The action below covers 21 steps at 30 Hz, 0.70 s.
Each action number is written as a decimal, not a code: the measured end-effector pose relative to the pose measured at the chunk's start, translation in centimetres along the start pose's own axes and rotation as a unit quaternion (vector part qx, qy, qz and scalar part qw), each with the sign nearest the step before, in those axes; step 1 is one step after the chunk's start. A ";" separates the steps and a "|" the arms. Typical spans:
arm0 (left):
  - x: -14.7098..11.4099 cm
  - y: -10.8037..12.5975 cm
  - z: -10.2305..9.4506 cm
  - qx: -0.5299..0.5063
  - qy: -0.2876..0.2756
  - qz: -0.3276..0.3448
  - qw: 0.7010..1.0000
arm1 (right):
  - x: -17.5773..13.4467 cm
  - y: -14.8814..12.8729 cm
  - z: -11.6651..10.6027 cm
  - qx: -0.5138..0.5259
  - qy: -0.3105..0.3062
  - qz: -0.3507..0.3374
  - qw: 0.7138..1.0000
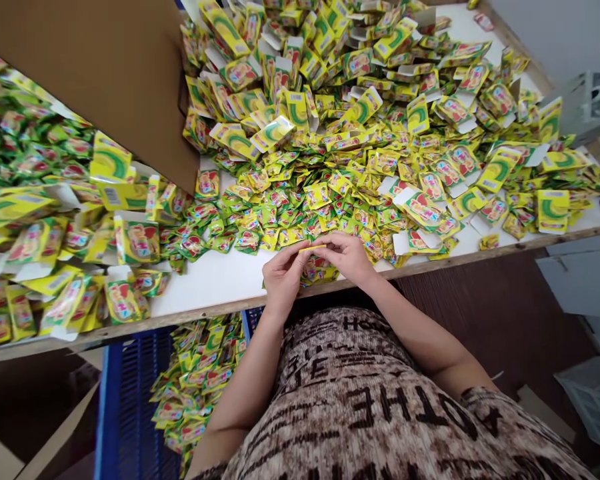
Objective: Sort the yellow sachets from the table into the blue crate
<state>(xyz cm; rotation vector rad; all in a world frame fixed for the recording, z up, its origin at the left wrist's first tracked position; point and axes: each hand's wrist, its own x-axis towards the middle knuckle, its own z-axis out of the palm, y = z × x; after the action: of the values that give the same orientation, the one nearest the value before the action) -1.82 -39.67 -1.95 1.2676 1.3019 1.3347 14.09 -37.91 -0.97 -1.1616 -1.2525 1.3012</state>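
Note:
Near the table's front edge, my left hand (283,273) and my right hand (349,258) meet over a small yellow carton (313,249), seen almost edge-on. The fingers of both hands are closed on it from either side. How full the carton is, I cannot tell. Just beyond my fingertips lies a heap of small yellow and green candy packets (285,207). A few more packets (317,270) show between my wrists at the edge. Farther back, many yellow cartons with white flaps (295,107) are piled up, several of them open.
A brown cardboard panel (105,73) stands at the left between two heaps. Loose cartons (135,240) lie left of a bare strip of white tabletop (205,280). Below the edge, a blue crate (130,400) holds filled cartons (200,373). The wooden table edge (455,260) runs across.

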 end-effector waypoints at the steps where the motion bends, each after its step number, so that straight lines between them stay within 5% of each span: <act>1: 0.1 0.0 0.1 0.001 -0.002 0.004 1.000 | -0.1 0.1 0.0 -0.001 -0.002 -0.006 1.000; 11: 1.9 -1.3 -1.7 -0.003 -0.056 0.102 0.993 | -0.7 0.2 0.4 -0.120 0.015 -0.177 0.977; 21: 1.9 -2.2 -2.7 0.066 -0.190 0.081 0.976 | -1.3 1.2 -0.7 -0.205 -0.026 -0.229 0.951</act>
<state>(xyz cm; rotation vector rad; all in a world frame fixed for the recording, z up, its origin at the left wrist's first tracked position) -4.90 -37.92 -3.76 1.6580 1.0473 1.0578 14.84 -39.21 -2.14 -1.0284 -1.7644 0.7488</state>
